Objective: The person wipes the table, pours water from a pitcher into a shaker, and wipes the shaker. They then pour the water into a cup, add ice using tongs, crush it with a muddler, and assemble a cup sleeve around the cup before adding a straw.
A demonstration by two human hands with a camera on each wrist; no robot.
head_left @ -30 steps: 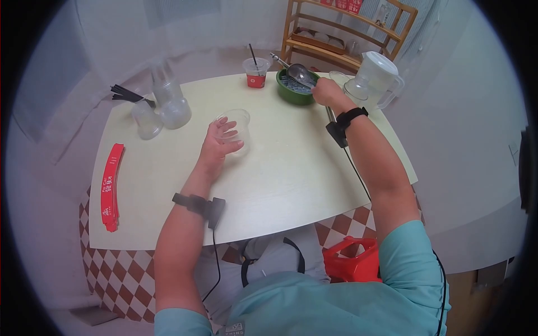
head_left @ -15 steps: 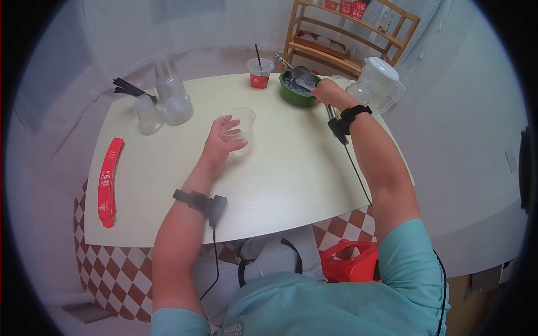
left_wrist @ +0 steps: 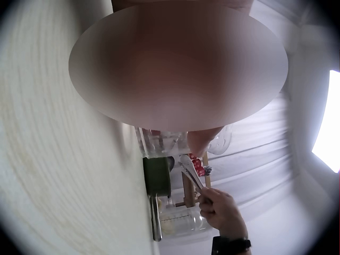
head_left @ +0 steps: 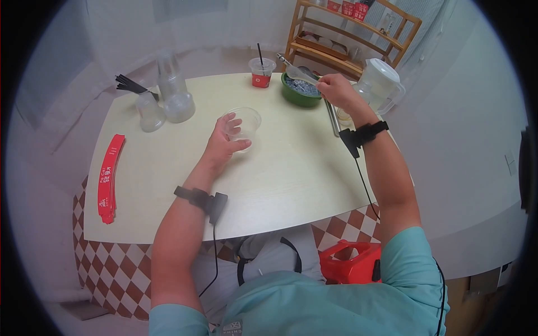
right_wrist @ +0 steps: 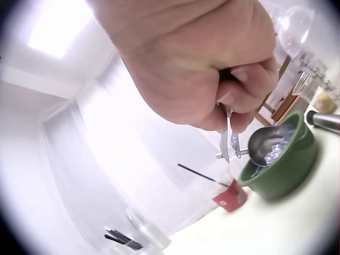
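Observation:
My left hand (head_left: 223,144) holds a clear plastic cup (head_left: 247,120) upright near the middle of the table, thumb on the near side and fingers around the far side. Nothing shows inside the cup. Over the right rim of a green bowl (head_left: 302,99), my right hand (head_left: 339,89) pinches a pair of pale, shiny tongs (right_wrist: 224,146), their two arms slightly apart and pointing down. Clear ice-like pieces (right_wrist: 275,153) fill the bowl, and a metal scoop (right_wrist: 261,144) lies in it. In the left wrist view, the left hand is mostly blurred out.
Beyond the cup stands a red-banded cup (head_left: 261,79) with a black straw. A lidded pitcher (head_left: 381,84) and a metal handle (head_left: 333,119) are at right. Stacked clear cups (head_left: 178,103), black straws (head_left: 130,85) and red paper sleeves (head_left: 110,179) occupy the left side.
My right hand has lifted slightly and drawn right, with the tongs now above the bowl. My left hand keeps its hold on the cup. The head view has shifted a little.

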